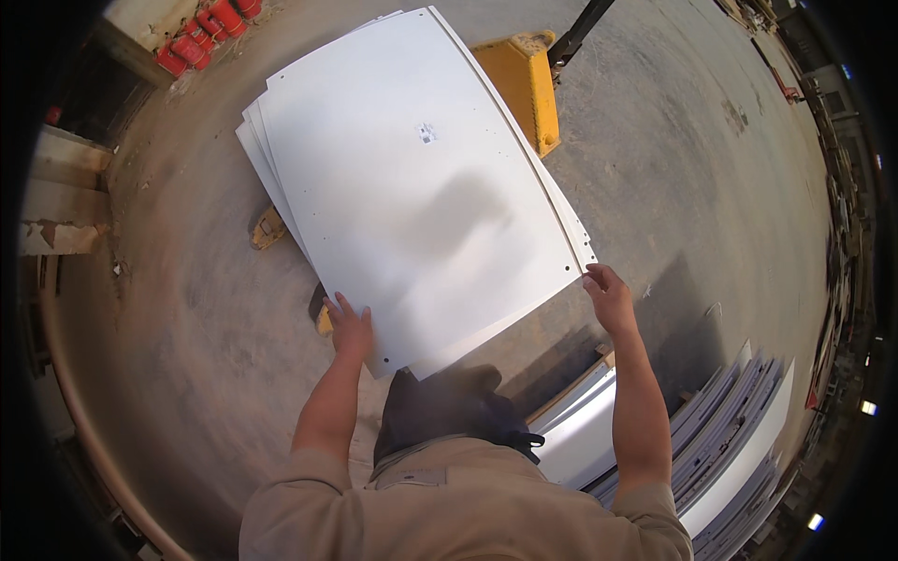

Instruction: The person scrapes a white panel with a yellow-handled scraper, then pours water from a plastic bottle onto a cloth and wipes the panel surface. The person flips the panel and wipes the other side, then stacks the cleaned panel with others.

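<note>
Several white panels lie in an uneven stack before me, the top white panel (365,175) bearing small holes and a printed label. At its near left corner rests my left hand (351,329), fingers spread over the panel's edge. My right hand (607,291) is at the near right corner, thumb and fingers around the panel edges there; how firmly they grip is hard to tell. Parts of a yellow pallet truck (519,84) show beyond the stack's right side and from under its left side.
More white and grey panels (736,449) are piled at my lower right, close to my right arm. Red cylinders (189,50) stand by the wall at the upper left. The truck's dark handle (579,31) rises at the top. Small scraps lie on the concrete floor (673,196).
</note>
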Demonstrator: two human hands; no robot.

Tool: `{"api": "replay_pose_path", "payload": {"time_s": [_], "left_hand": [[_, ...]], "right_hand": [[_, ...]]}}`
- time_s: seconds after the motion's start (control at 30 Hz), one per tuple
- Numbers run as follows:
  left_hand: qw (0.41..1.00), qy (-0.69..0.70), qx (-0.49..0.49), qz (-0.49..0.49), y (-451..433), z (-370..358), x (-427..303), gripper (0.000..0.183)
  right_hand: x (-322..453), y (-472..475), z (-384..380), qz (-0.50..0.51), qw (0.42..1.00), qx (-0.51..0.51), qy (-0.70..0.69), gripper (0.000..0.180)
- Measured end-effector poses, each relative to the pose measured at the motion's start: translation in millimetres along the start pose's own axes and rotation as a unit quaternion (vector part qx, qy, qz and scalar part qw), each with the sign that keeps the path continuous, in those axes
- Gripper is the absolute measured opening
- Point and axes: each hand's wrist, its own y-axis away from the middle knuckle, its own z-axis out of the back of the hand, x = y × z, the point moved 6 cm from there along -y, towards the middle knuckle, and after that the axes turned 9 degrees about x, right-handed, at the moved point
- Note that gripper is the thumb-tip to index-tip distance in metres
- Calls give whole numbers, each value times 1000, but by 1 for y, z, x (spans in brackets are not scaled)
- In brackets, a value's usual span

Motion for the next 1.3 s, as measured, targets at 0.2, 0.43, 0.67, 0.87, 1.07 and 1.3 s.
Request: {"api": "replay_pose_path", "payload": {"time_s": [0.2,0.43,0.67,0.87,1.07,1.3], "left_hand": [[1000,-21,9,11,-8,4,-10,80],[999,-25,10,-27,65,-69,-32,73],[998,13,12,-68,152,-142,-128,70],[993,35,10,-114,185,-177,-205,64],[990,57,-17,-128,180,-186,-224,51],[962,18,-64,-264,185,-181,-265,37]], "right_hand": [[-67,93,-17,-47,993,108,14,34],[-157,167,0,-89,985,149,-21,36],[-199,199,63,-37,981,192,-5,31],[13,267,161,343,746,400,-407,22],[115,291,177,539,441,553,-458,17],[128,245,158,568,377,598,-421,15]]}}
